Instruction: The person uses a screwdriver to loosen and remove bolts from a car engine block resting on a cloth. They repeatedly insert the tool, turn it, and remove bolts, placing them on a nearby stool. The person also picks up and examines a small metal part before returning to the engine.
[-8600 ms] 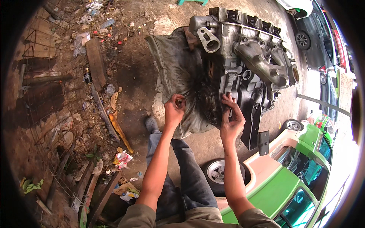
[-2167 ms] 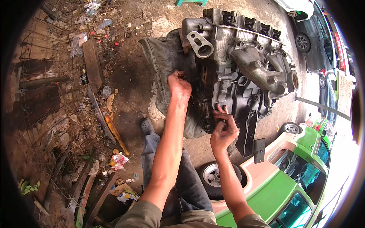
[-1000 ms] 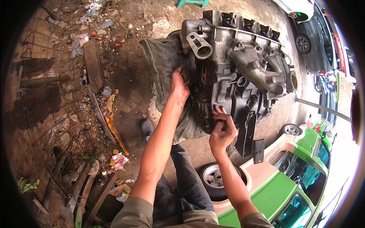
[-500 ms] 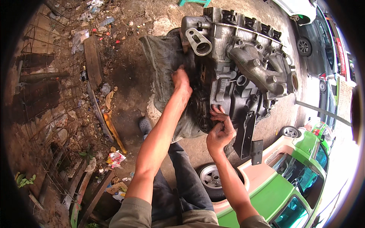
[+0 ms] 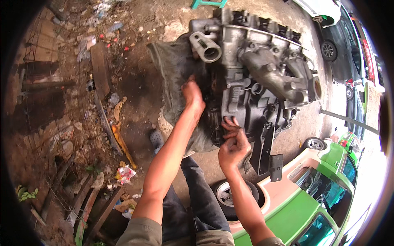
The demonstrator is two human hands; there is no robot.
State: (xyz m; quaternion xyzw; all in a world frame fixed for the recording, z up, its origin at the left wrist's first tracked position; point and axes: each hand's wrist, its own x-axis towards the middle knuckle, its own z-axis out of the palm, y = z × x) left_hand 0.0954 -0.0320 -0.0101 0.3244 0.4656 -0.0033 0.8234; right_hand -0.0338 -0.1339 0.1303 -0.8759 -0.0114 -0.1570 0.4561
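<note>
A large grey metal engine point(image 5: 236, 96) stands in front of me, with a curved intake manifold point(image 5: 273, 71) on its right side. My left hand point(image 5: 193, 96) is closed at the engine's dark left face, its fingers mostly hidden, so what it grips cannot be made out. At the near lower edge, my right hand point(image 5: 234, 145) has its fingers curled against the engine block, palm partly turned up. A dark metal bracket point(image 5: 264, 149) sticks out from the engine beside that hand. Under the engine's left side spreads a grimy grey cloth point(image 5: 170, 78).
Litter and wooden planks point(image 5: 100, 69) lie on the dirt ground to the left. A green and pink car point(image 5: 287, 205) stands at the near right, and a loose-looking wheel point(image 5: 230, 194) is close to my legs. A green stool point(image 5: 209, 3) shows at the far edge.
The engine has shifted slightly to the left, its upper part the most. Both hands have moved a little left with it and stay at the same parts.
</note>
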